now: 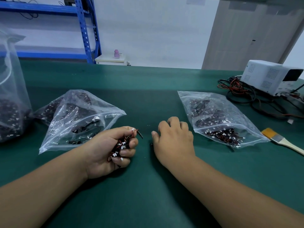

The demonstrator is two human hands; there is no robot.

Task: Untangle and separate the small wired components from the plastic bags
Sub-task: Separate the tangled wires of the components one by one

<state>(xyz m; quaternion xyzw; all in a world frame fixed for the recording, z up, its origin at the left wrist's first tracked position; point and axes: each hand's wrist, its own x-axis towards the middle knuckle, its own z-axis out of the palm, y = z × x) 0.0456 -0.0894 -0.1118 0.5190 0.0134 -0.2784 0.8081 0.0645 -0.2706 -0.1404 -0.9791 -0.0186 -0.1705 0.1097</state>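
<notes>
My left hand (107,150) grips a tangled bunch of small wired components (122,143), red and black wires with white plugs, just above the green mat. My right hand (174,139) rests palm down on the mat a little to the right, fingers loosely curled; a small dark bit shows under its thumb side. A clear plastic bag (77,119) with a few components lies behind my left hand. Another clear bag (218,117), well filled with components, lies to the right of my right hand. A third bag (11,102) stands at the far left.
The green mat (148,186) covers the table. A flat paintbrush (279,140) lies at the right edge. A white boxy instrument (269,76) with a heap of cables (243,94) sits at the back right. Blue shelving (85,30) stands behind the table.
</notes>
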